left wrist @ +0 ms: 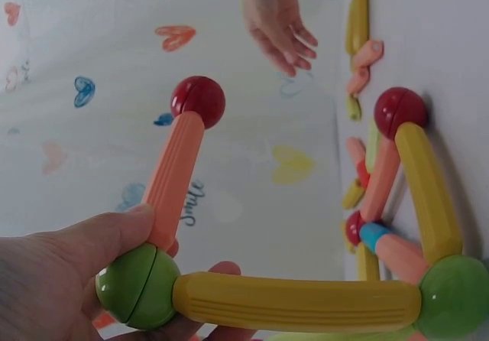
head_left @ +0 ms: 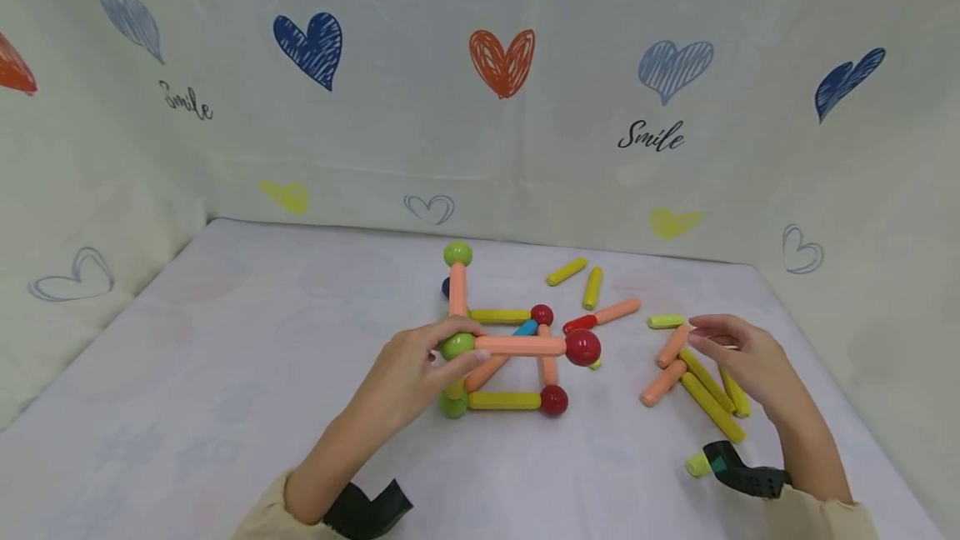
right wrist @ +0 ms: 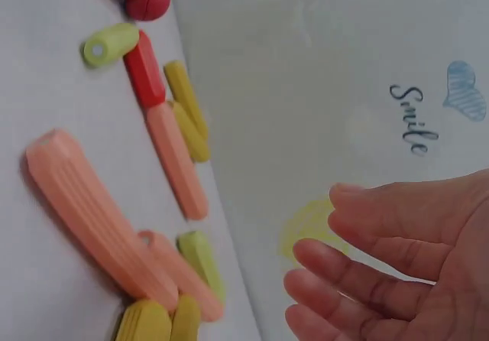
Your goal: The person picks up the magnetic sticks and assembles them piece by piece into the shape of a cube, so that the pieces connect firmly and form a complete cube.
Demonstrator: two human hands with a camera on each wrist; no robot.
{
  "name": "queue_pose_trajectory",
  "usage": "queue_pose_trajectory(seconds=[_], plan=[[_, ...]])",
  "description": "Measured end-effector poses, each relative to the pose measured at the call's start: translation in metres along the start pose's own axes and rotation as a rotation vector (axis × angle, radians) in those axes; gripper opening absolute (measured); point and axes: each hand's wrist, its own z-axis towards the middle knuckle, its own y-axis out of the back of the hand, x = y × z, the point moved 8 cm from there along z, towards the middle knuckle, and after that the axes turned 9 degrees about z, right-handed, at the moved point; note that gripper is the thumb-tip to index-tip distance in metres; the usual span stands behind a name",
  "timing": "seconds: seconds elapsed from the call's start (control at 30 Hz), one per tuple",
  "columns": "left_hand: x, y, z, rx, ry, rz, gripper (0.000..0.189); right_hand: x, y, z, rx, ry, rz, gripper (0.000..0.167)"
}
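My left hand (head_left: 408, 369) grips a green ball (left wrist: 136, 287) at an upper corner of a frame built of rods and balls. From that ball a salmon rod (head_left: 521, 346) reaches right to a red ball (head_left: 582, 347). A yellow rod (left wrist: 298, 300) links the held ball to another green ball (left wrist: 456, 297) low on the frame. At the back, a salmon rod (head_left: 457, 290) stands upright under a green ball (head_left: 458, 254). My right hand (head_left: 742, 357) hovers over loose rods with fingers spread loosely and nothing in them; the right wrist view shows its fingertips (right wrist: 309, 253) apart.
Loose salmon rods (head_left: 663, 383) and yellow rods (head_left: 712, 407) lie in a pile at the right. Behind the frame are a red rod (head_left: 580, 323), a salmon rod (head_left: 618, 311) and two yellow rods (head_left: 592, 288). A short lime rod (head_left: 697, 464) lies near the right wrist.
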Motion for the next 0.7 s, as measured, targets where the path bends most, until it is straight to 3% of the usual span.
queue_pose_trajectory(seconds=[0.07, 0.13, 0.23, 0.33, 0.47, 0.57, 0.7], plan=[[0.0, 0.0, 0.0, -0.003, 0.004, 0.0, 0.026, -0.043, 0.003, 0.016, -0.017, -0.021, -0.027, 0.06], [0.0, 0.0, 0.0, -0.005, 0.008, 0.002, 0.026, -0.073, 0.006, 0.024, -0.017, -0.049, -0.029, 0.067], [0.0, 0.0, 0.001, -0.004, 0.006, 0.007, 0.026, -0.097, 0.01, 0.025, -0.015, -0.102, -0.025, 0.072], [0.0, 0.0, 0.001, -0.001, 0.002, 0.008, 0.026, -0.094, 0.014, 0.016, -0.016, -0.185, -0.031, 0.072], [0.0, 0.0, 0.001, 0.003, 0.002, 0.006, 0.026, -0.073, 0.016, -0.001, 0.014, -0.3, -0.001, 0.07], [0.0, 0.0, 0.001, 0.002, 0.002, 0.004, 0.026, -0.059, 0.015, -0.01, 0.051, -0.334, 0.03, 0.072], [0.0, 0.0, 0.001, 0.004, 0.005, 0.0, 0.026, -0.056, 0.015, -0.015, 0.07, -0.351, 0.029, 0.077]])
